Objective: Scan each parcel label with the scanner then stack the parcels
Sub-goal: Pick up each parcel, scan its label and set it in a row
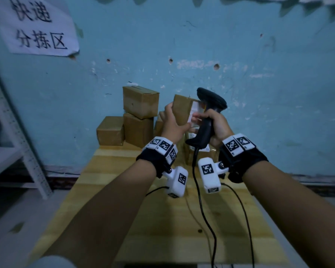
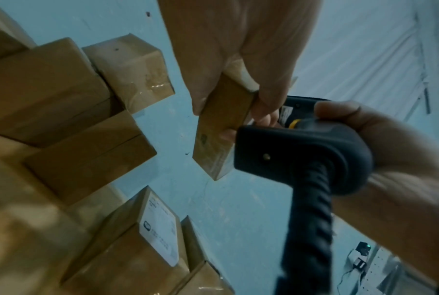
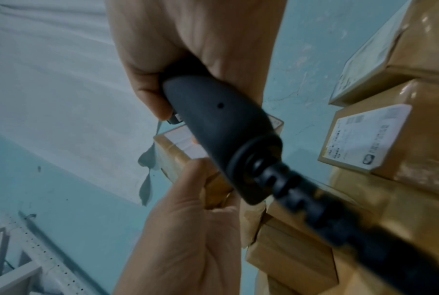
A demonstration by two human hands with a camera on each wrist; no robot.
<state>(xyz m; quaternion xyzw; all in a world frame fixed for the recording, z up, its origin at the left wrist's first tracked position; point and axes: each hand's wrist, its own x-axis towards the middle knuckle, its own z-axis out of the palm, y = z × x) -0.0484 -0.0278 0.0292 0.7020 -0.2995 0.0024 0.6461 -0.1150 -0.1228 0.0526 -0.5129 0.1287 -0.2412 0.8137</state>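
My left hand (image 1: 174, 120) grips a small brown parcel (image 1: 182, 109) held up above the far end of the wooden table (image 1: 162, 219). Its white label (image 1: 194, 111) faces right, toward the black scanner (image 1: 211, 105). My right hand (image 1: 218, 124) is wrapped round the scanner's handle, with the scanner head just right of the label. In the left wrist view the thumb and fingers clamp the parcel (image 2: 221, 129) beside the scanner's base (image 2: 301, 151). The right wrist view shows the scanner handle (image 3: 213, 123) in my fist and the parcel (image 3: 178, 151) behind it.
Several brown parcels (image 1: 139, 113) are stacked at the table's far left against the blue wall. More labelled parcels (image 2: 160, 227) lie under my hands on the right. The scanner's black cable (image 1: 203, 209) trails toward me across the table. A white metal shelf (image 1: 12, 132) stands at left.
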